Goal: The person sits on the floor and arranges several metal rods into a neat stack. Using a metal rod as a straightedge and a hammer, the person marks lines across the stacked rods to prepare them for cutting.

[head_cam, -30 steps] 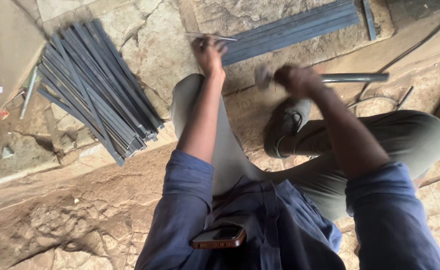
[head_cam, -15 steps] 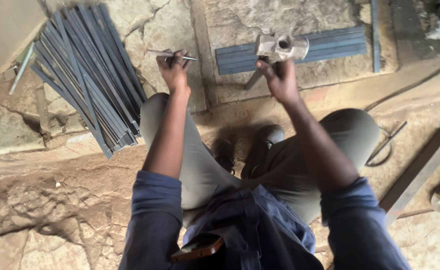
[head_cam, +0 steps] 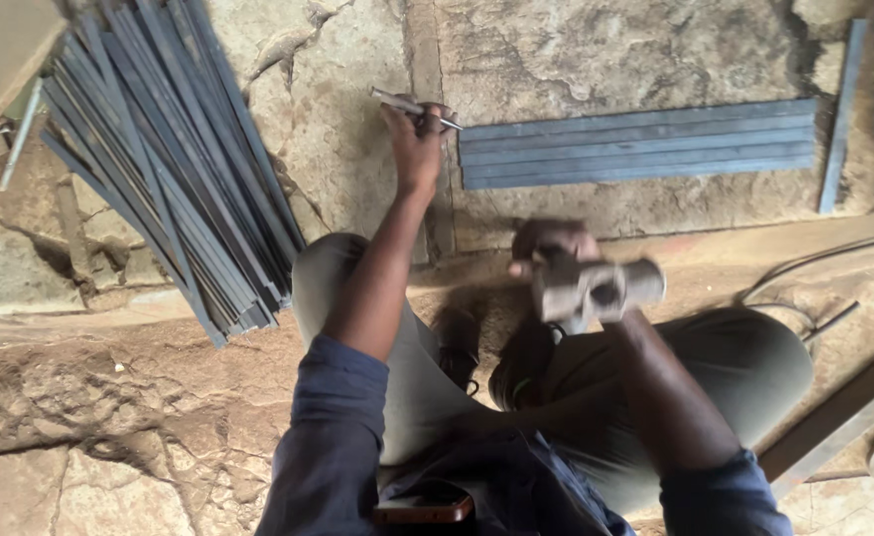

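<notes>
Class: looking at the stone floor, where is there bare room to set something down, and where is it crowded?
Bare stone lies between the loose pile of metal strips and the neat row of strips, and beyond that row. Crowded: under the pile and around the knees.

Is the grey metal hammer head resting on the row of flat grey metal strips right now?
No: the right hand holds the grey metal hammer head raised, blurred, above the lap, well apart from the row of flat grey metal strips on the stone floor.

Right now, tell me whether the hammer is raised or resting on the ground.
Raised. The right hand holds the hammer above the knees, its head blurred; the left hand grips a thin metal rod.
</notes>
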